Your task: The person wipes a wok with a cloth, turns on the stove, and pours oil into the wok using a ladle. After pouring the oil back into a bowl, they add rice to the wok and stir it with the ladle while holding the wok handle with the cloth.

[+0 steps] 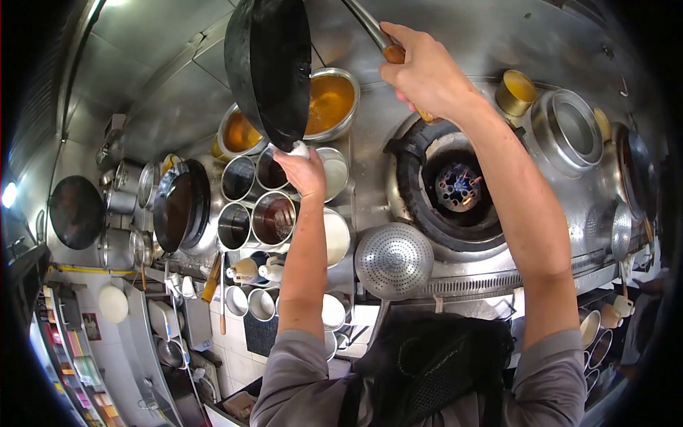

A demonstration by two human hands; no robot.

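Note:
My left hand (302, 171) grips the lower edge of a dark wok (274, 71), with a bit of white cloth (302, 149) at the fingers. The wok is tipped on its side, raised in front of the metal bowls of amber liquid (331, 103). My right hand (430, 75) is closed around the wooden grip of a long metal-handled utensil (366, 21). Its head lies beyond the top of the view, so its kind does not show. Below my right forearm is a wok burner (455, 186) with small blue flames and no pan on it.
A perforated strainer (395, 261) lies in front of the burner. Several metal seasoning pots (273, 217) stand under my left forearm. Another wok (181, 206) sits at left. To the right are a yellow tin (516, 92) and stacked metal pots (569, 132).

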